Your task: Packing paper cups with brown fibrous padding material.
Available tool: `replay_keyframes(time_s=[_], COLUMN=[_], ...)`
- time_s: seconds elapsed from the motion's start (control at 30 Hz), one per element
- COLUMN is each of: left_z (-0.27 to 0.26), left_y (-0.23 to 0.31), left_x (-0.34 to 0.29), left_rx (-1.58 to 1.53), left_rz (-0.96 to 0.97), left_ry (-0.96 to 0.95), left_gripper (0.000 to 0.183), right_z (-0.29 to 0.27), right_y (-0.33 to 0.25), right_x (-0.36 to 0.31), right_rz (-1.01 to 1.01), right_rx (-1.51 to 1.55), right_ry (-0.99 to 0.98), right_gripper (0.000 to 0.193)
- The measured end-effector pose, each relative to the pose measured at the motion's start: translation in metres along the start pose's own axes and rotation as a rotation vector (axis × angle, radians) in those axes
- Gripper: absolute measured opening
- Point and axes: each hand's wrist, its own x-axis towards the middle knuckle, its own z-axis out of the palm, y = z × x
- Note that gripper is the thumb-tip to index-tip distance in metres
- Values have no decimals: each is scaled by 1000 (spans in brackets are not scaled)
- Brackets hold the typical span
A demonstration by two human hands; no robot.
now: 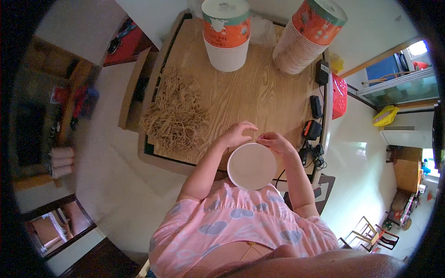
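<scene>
A round white paper tub sits against my body at the table's near edge, its pale circular face turned up. My left hand is just beyond the rim, fingers curved and apart with nothing visible between them. Close by, my right hand pinches its fingertips together at the far right of the rim. Whatever lies in that pinch is too small to make out. Left of my hands, a loose heap of tan twine pieces covers part of the wooden table.
Two tall stacks of paper tubs, one upright and one leaning, stand at the back. Black adapters and tangled cables line the right edge. A red plastic basket is beyond it. An open cardboard box stands left.
</scene>
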Motion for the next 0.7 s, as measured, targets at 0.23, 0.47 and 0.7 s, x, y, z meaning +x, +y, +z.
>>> replay_keyframes(time_s=[0.23, 0.47, 0.7], left_z=[20, 26, 17], left_y=[-20, -6, -21], left_x=[-9, -8, -17], left_rx=[-386, -320, -344], left_rz=[-412, -380, -419], left_ry=[-105, -7, -137], left_gripper=[9, 3, 4], right_z=[-1, -14, 20], right_y=[12, 4, -23], right_x=[6, 7, -30], right_rz=[-124, 3, -254], right_rx=[-196, -79, -679], right_ry=[69, -117, 150], right_gripper=[18, 20, 17])
